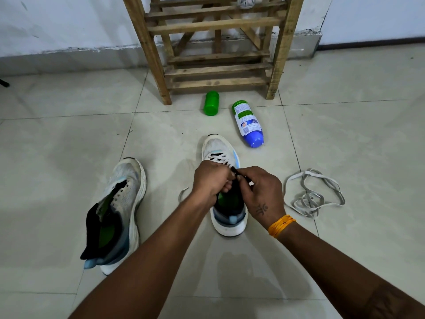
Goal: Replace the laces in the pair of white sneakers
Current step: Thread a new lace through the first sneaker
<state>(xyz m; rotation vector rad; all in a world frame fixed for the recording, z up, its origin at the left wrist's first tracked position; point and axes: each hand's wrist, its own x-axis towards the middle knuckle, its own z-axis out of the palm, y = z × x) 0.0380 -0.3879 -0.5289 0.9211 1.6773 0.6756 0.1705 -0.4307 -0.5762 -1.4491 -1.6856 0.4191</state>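
On the pale tiled floor, the laced white mesh sneaker stood upright, its long axis running away from the person, toe toward the wooden slatted rack. The left hand and right hand met over its tongue, fingers pinching the white lace. The unlaced white sneaker lay left, toe angled forward-right; a loose grey-white lace lay coiled right.

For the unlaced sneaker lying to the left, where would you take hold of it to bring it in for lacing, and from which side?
Probably at the heel collar of the unlaced sneaker, coming from above and from the person's near side. Its heel end faces the person, the opening gapes wide with the black tongue flopped out, and no lace crosses the eyelets. The left hand is the closer one, though both hands are now busy on the other sneaker.
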